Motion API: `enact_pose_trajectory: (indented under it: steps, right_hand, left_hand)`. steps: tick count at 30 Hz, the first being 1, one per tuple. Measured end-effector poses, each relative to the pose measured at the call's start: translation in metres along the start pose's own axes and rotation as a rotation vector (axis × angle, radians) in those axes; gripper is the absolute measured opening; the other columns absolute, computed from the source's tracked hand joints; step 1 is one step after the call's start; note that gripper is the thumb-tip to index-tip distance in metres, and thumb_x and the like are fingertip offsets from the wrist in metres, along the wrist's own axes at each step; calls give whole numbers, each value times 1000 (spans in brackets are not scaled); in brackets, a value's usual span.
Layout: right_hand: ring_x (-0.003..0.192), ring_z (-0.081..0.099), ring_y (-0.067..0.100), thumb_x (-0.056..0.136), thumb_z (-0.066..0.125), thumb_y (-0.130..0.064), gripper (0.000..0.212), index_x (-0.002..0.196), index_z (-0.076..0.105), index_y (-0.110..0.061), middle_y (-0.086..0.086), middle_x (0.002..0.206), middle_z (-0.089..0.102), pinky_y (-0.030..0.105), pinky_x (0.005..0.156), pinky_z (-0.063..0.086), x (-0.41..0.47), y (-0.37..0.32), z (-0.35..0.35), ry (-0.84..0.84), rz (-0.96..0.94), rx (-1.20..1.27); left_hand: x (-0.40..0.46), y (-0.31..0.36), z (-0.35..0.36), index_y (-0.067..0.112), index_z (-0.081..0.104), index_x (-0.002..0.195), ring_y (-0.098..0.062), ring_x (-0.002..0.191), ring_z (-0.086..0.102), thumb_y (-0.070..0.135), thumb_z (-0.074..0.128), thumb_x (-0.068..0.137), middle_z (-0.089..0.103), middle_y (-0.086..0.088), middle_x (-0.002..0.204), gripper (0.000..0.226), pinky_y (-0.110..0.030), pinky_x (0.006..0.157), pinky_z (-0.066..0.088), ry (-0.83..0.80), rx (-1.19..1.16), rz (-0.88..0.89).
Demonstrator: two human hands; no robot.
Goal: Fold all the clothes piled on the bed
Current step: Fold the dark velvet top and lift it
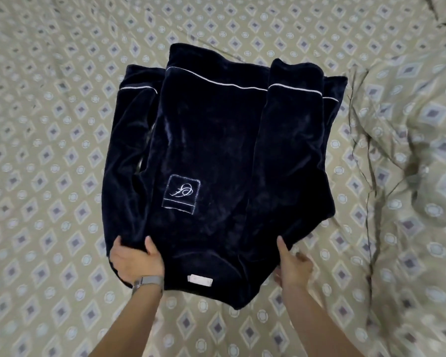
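Both hands at the near edge: left hand point(134, 258) pinches the navy velvet pyjama top point(216, 155), right hand point(292, 264) pinches its other corner, over the patterned bed point(49, 176).

**A bedroom at home**

The whole view is taken up by a bed point(62, 176), spread with a tan sheet printed in rows of grey-blue diamonds and pale rings. On the right a rumpled duvet point(410, 176) in the same print lies bunched in soft folds. A dark navy velvety pyjama top point(216, 150) with white piping and a small stitched chest pocket lies on the sheet: household laundry.
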State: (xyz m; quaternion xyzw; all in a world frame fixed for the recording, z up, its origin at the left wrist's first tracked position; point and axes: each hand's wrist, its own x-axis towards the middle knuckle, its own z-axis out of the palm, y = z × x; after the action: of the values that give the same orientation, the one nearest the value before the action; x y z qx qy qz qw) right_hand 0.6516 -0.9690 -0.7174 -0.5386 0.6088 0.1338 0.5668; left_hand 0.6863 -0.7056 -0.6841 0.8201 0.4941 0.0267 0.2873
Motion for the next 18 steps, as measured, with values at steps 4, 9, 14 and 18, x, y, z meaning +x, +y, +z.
enact_pose_trajectory:
  steps: [4,9,14,18]
  right_hand:
    - [106,62,25,66,80,-58,77,129,54,-22,1,119,65,47,93,54,-11,15,14,-209,-41,-105]
    - [108,62,26,78,77,-43,64,132,55,-17,2,119,66,48,95,53,-8,22,15,-244,-135,-116]
    - [99,63,24,87,71,-31,38,119,60,-13,-1,100,67,42,94,51,-18,22,-9,-227,-228,-82]
    - [99,64,27,86,72,-33,43,120,61,-8,7,107,68,46,94,51,-18,11,-41,-207,-259,-165]
  left_hand:
    - [51,-52,-16,1,52,124,-41,97,62,70,70,65,63,-20,110,92,-50,92,51,-248,74,-435]
    - [54,-64,-29,2,60,121,-38,102,61,28,75,81,66,-19,115,50,-47,97,47,-423,1,-310]
    - [19,-60,-25,1,59,123,-38,99,61,17,65,87,66,-19,113,40,-48,94,49,-472,-53,-282]
    - [-15,-60,-20,0,57,123,-39,100,62,15,63,88,66,-20,113,38,-50,95,49,-533,-73,-293]
